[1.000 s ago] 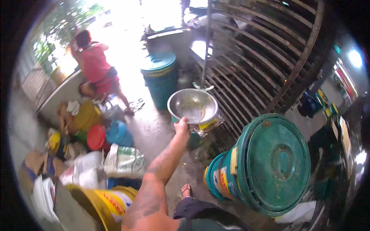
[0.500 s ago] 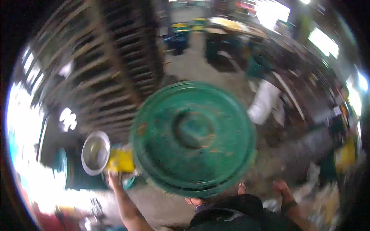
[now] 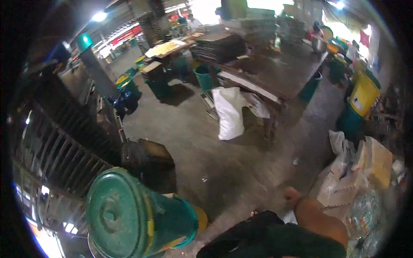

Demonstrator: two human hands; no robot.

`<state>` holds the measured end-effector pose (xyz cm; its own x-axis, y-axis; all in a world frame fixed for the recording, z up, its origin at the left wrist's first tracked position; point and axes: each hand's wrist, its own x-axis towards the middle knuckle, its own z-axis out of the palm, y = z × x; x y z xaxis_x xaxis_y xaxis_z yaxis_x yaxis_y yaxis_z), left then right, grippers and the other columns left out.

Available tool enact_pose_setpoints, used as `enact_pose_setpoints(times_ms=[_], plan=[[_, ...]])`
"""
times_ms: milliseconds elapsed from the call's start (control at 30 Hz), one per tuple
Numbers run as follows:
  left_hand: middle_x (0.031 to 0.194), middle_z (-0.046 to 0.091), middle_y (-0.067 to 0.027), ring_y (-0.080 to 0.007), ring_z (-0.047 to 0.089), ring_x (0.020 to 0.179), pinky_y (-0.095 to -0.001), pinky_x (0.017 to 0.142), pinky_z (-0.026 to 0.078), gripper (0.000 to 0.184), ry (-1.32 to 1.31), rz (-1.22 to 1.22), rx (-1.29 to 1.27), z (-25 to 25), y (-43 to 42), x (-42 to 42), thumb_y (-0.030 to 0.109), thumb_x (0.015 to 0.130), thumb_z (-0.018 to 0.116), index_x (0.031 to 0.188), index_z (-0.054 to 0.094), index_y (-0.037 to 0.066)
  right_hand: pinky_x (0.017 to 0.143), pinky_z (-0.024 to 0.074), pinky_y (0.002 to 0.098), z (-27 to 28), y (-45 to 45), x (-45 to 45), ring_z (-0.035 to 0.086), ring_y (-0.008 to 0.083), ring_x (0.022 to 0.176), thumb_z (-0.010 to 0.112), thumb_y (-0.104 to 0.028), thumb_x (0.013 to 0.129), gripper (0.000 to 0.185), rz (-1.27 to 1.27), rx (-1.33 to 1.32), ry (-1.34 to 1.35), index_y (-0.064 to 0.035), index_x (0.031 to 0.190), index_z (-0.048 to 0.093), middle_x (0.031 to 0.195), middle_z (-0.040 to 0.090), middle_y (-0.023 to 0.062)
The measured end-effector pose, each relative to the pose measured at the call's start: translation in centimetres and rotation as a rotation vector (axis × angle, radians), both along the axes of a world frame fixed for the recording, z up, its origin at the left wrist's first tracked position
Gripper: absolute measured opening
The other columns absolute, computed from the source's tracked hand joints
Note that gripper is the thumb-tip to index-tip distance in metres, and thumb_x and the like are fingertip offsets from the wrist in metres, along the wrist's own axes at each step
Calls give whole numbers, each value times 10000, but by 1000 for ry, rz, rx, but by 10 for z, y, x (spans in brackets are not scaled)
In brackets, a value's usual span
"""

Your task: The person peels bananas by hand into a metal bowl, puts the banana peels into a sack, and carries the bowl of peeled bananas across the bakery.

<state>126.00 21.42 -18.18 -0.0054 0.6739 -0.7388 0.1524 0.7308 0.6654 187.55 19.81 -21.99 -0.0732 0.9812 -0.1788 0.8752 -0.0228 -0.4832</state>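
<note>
My right hand (image 3: 292, 195) hangs over the floor at the lower right, beside my dark clothing; its fingers are too small and blurred to make out. My left hand is outside the picture. At the lower left stands a green drum (image 3: 170, 217) with a round green lid (image 3: 109, 215). A thin sliver of the metal bowl's rim (image 3: 91, 246) shows behind the lid's lower left edge; whatever holds it is hidden.
A white sack (image 3: 229, 114) leans by a large dark table (image 3: 284, 71). Slatted racks (image 3: 60, 142) line the left. Sacks and a clear plastic bag (image 3: 365, 213) lie at right, below a yellow bucket (image 3: 364, 94). People are in the far background.
The view has swung right, away from the bright doorway. The lidded drum now sits at lower left, and my left hand, earlier holding the metal bowl, has left the view.
</note>
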Motion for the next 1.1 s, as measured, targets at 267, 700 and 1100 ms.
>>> enact_pose_setpoints(times_ms=[267, 700, 1100], plan=[[1055, 624, -148, -267, 582, 944, -382, 810, 467, 379, 223, -286, -20, 31, 80, 87, 275, 904, 605, 1189, 608, 26, 864, 498, 359, 81, 170, -24, 634, 221, 968, 568, -248, 940, 268, -9, -267, 670, -38, 1089, 643, 991, 669, 76], [1219, 613, -205, -336, 598, 1116, -419, 947, 468, 469, 452, -912, 458, 50, 401, 378, 322, 890, 631, 1255, 574, 33, 879, 505, 344, 66, -76, 258, 643, 210, 1002, 655, -368, 878, 405, -1444, -241, 645, -71, 1153, 652, 1081, 688, 110], [1203, 617, -101, -240, 594, 1106, -364, 933, 480, 411, -578, -1885, 729, 268, 344, 1107, 212, 942, 581, 1318, 517, 59, 904, 500, 345, 58, -130, 352, 637, 213, 1017, 629, -349, 904, 413, -2093, -84, 962, -75, 1212, 618, 1119, 670, 117]])
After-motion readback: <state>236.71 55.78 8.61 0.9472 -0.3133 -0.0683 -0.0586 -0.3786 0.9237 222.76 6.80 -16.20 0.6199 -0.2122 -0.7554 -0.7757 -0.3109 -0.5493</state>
